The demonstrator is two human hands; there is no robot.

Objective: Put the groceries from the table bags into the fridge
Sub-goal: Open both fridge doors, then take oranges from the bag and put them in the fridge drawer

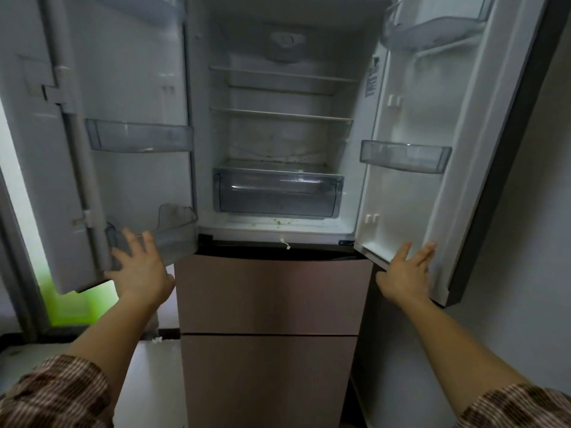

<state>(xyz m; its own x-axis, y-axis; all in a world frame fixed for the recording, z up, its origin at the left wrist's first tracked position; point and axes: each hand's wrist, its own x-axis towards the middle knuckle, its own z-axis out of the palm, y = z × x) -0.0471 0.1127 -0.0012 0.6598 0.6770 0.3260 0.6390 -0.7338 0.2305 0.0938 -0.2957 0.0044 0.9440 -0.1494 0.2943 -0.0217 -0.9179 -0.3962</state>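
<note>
The fridge (278, 233) stands in front of me with both upper doors swung wide open. Its shelves (279, 114) hold nothing, and a clear crisper drawer (278, 193) sits shut at the bottom. My left hand (140, 267) is spread flat at the lower inner edge of the left door (71, 180), next to its lowest bin (176, 230). My right hand (406, 273) is spread at the lower corner of the right door (411, 196). Neither hand holds anything. No groceries or bags are in view.
Two brown drawer fronts (272, 304) lie below the open compartment. Clear door bins (139, 137) (404, 156) hang on both doors. A pale wall (525, 273) is close on the right; a green object (71, 301) shows low on the left behind the door.
</note>
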